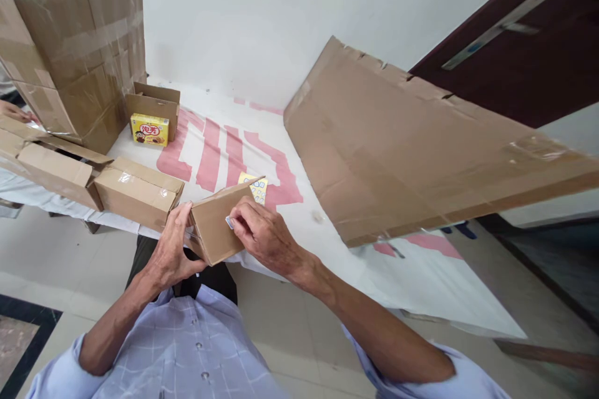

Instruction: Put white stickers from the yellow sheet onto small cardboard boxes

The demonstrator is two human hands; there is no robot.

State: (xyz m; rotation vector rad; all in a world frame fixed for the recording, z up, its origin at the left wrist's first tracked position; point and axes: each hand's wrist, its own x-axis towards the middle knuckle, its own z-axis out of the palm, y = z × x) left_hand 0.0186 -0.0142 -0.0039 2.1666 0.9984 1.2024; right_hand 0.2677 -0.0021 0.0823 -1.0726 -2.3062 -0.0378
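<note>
So the step in hand looks like a stickering one: the right hand (264, 234) has thumb and fingers pinched shut on a small pale sticker (229, 222), held right at the plain side of a brown cardboard box (218, 227). Honestly, the fingers cover too much of it, so I can't tell if the sticker is touching the cardboard or just short of it.

The left hand (175, 249) is spread wide around the box's left end — fingers over the upper edge, thumb down low — so the grip is opened to about the box's depth and snug on it. The box sits at the near edge of the white-covered tabletop with pinkish-red strips (210, 153), tipped a bit toward the person, right next to a taped brown carton (140, 190) along that same edge.

Just behind the box, in from the near edge, lies a yellow sheet of stickers (259, 192) with pale shapes on it. Further back toward the left rear corner there's a bright yellow printed snack box (150, 129), standing in front of an open brown carton (156, 100).

As for the next move, I'd say it calls for a square, gentle press with the right fingertips — corner lined up first, since a crooked sticker peels badly — and a firm left hand so the panel doesn't swing away.
</note>
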